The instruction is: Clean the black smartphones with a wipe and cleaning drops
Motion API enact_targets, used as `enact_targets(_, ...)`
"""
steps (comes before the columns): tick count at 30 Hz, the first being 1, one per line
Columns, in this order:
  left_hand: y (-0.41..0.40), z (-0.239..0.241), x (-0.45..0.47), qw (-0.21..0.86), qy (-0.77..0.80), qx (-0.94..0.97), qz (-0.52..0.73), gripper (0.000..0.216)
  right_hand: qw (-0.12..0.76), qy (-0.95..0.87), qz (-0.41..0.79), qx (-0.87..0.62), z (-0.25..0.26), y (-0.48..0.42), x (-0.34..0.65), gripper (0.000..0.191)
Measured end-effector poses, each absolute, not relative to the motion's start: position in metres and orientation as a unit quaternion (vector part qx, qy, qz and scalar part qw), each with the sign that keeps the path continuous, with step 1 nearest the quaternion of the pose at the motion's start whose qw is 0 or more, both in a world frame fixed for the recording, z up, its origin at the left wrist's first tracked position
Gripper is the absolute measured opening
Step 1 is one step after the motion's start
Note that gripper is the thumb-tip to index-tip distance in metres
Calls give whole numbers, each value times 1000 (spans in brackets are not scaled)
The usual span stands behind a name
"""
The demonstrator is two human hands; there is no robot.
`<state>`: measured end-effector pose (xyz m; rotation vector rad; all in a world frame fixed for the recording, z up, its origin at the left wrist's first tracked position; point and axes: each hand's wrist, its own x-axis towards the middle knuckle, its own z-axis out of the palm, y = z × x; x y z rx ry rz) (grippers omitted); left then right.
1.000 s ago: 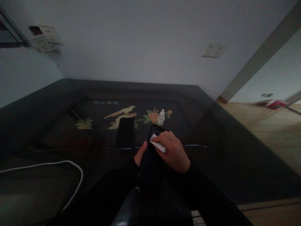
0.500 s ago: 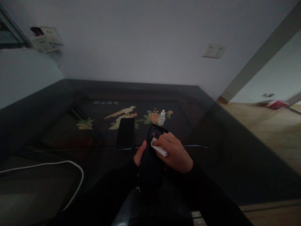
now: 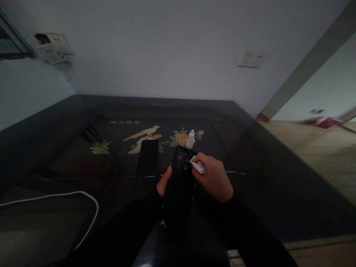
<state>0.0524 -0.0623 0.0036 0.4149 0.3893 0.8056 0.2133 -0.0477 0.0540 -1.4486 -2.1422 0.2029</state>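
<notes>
A black phone (image 3: 179,189) is held tilted, its back and round camera block facing up at me. My left hand (image 3: 164,181) grips it from the left side, thumb along the edge and the other fingers mostly hidden beneath. Between the fingertips of my right hand (image 3: 214,176) is a folded white wipe (image 3: 198,165), at the right edge of the camera block. Just beyond the phone's top end stands a small white dropper bottle (image 3: 190,139), upright. To the left, a second phone (image 3: 147,158) lies flat with its dark screen up.
The glossy dark tabletop (image 3: 250,207) has a bird-and-flower picture. A white cable (image 3: 69,192) curves over its left side. Wall sockets (image 3: 252,59) are on the wall behind. A red object (image 3: 329,122) lies on the wooden floor at right.
My right hand has shifted right with the wipe, from over the camera block to its right edge, so the lenses now show. My left hand keeps its hold on the phone.
</notes>
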Motion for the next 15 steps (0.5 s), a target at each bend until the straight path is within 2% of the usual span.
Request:
enact_targets(7, -64, 12, 58, 846, 204, 167, 463, 65, 242, -846, 163, -446, 64, -56, 205, 10)
enact_targets(15, -63, 3, 51, 890, 177, 183, 379, 76, 260, -808, 91, -522, 57, -46, 215, 6)
